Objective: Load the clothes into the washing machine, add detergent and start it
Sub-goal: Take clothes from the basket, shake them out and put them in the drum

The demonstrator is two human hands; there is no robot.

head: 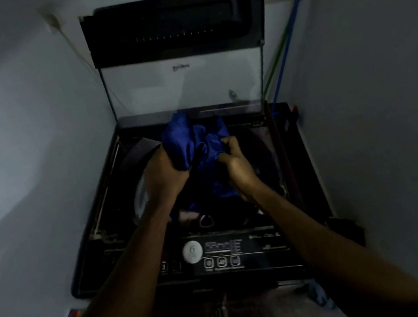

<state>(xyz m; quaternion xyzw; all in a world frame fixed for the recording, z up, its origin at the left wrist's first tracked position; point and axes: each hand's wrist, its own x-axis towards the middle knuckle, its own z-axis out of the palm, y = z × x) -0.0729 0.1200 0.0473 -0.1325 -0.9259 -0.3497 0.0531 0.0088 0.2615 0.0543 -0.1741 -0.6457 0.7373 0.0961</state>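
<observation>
blue garment (pixel 195 146) is being held bunched over the open drum of the washing machine (pixel 290 161) | left hand (pixel 164 170) is being clenched on its left side | right hand (pixel 234 158) is being clenched on its right side | lid (pixel 179 52) is being kept raised at the far side

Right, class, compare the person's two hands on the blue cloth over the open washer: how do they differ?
The left hand grips the blue cloth at its left side, beside its tallest bunch; the right hand grips lower folds at its right side. The left hand is over the tub's left half, the right hand over its right half. Both are curled round the same cloth above the open washing machine.
</observation>
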